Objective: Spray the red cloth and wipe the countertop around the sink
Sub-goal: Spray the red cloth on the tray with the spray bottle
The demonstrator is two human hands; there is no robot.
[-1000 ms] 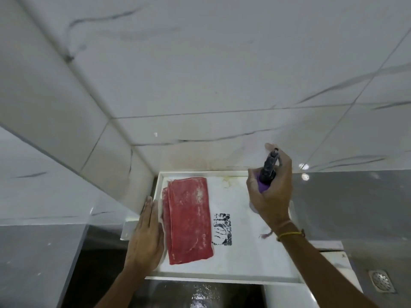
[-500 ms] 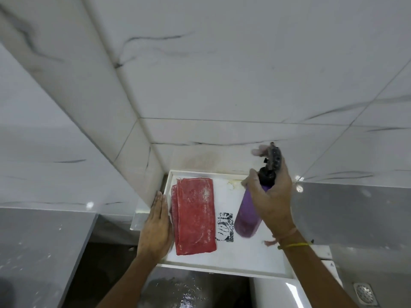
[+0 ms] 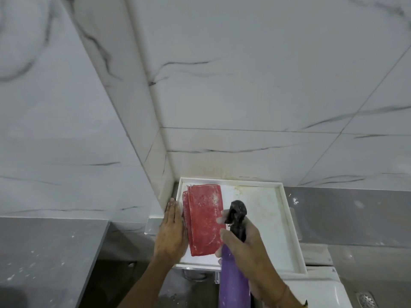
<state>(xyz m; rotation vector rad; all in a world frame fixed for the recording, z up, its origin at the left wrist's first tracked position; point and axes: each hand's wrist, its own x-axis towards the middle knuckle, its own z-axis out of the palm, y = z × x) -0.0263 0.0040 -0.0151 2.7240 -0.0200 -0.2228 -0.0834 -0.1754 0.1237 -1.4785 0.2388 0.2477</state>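
A folded red cloth (image 3: 204,218) lies flat on the left part of a white rimmed tray (image 3: 287,227) set against the wall corner. My left hand (image 3: 171,234) rests flat, fingers together, on the tray's left edge beside the cloth, touching its side. My right hand (image 3: 246,245) grips a purple spray bottle (image 3: 233,283) with a black nozzle (image 3: 238,211); the nozzle sits just right of the cloth and partly over its right edge. One finger lies on the trigger.
White marble-look wall tiles rise behind and to the left. A grey surface (image 3: 44,252) lies at the lower left, and a grey band runs along the wall on the right. A white fixture (image 3: 322,290) stands below the tray, and a round floor drain (image 3: 367,300) shows at the bottom right.
My right hand has brought the spray bottle down and left, close to the cloth. The camera has tilted, so the tray sits lower in view. My left hand stays beside the cloth.
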